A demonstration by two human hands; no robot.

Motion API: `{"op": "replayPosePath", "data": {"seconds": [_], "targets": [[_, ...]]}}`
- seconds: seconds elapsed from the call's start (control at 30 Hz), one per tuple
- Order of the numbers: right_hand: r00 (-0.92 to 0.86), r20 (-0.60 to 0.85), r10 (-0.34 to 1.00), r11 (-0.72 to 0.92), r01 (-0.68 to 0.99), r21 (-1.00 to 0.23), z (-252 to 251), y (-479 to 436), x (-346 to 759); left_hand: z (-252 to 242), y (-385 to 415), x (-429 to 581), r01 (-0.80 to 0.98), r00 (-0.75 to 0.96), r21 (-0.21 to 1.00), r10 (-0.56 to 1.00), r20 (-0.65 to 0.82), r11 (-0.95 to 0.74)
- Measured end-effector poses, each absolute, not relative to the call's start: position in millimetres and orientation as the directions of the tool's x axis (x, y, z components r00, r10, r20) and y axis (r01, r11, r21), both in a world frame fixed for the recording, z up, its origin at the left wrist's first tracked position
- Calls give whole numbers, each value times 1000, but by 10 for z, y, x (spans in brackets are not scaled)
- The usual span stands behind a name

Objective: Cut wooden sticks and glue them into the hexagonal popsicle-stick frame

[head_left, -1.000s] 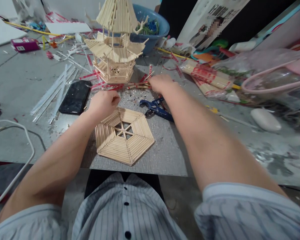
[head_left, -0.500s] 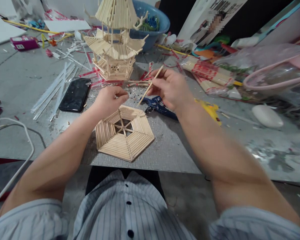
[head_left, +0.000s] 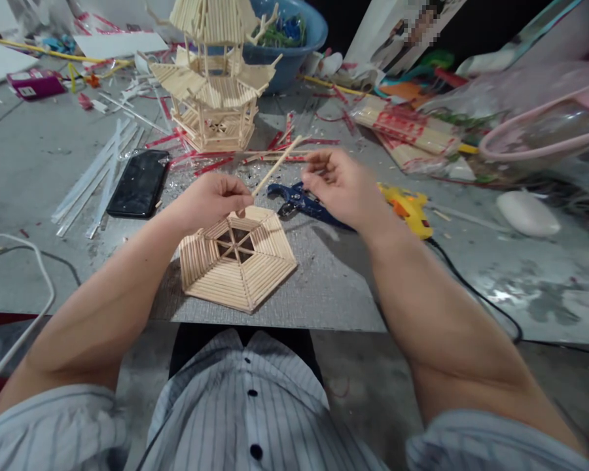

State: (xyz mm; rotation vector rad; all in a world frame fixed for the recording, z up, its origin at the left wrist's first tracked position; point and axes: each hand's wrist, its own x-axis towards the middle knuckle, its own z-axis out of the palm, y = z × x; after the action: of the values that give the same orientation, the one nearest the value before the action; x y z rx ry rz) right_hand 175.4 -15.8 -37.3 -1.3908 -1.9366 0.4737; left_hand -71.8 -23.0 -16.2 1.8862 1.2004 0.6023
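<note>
A thin wooden stick (head_left: pixel 277 166) is pinched at its lower end in my left hand (head_left: pixel 210 199). It slants up and to the right. My right hand (head_left: pixel 341 188) is just right of the stick, apart from it, its fingers loosely bent and holding nothing. Below my left hand lies a hexagonal panel (head_left: pixel 262 282) made of rows of sticks, with spokes across its open centre. Blue-handled pliers (head_left: pixel 299 201) lie partly under my right hand. Beyond the right wrist is a yellow glue gun (head_left: pixel 415 210), partly covered by my arm.
A tiered stick pagoda (head_left: pixel 220 91) stands at the back, before a blue basin (head_left: pixel 294 55). On the left are a black phone (head_left: pixel 138 183) and clear glue sticks (head_left: pixel 91 180). Packs of sticks (head_left: pixel 405 131), a pink-rimmed basket (head_left: pixel 491 147) and a white computer mouse (head_left: pixel 529 213) lie right.
The stick has passed from my right hand to my left. My right hand has let go and moved slightly away. The view has shifted a little, and the glue gun shows more.
</note>
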Motion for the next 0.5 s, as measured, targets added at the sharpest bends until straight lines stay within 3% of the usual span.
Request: {"op": "replayPosePath", "data": {"seconds": [0.1,0.23,0.37,0.5], "targets": [[-185,213,959,241,931,-273,-401,-107,2023,-180,-195,-739,549,344,815,939,-19,-185],[-237,56,970,241,967,-80,-574,-109,2182,-180,-205,-713,556,295,812,955,11,-181],[-250,96,963,257,965,-57,-749,-110,2180,-181,-235,-674,548,267,818,963,28,-176],[-204,259,944,259,946,-197,-783,-96,2192,-184,-239,-658,476,257,862,965,53,-174]]}}
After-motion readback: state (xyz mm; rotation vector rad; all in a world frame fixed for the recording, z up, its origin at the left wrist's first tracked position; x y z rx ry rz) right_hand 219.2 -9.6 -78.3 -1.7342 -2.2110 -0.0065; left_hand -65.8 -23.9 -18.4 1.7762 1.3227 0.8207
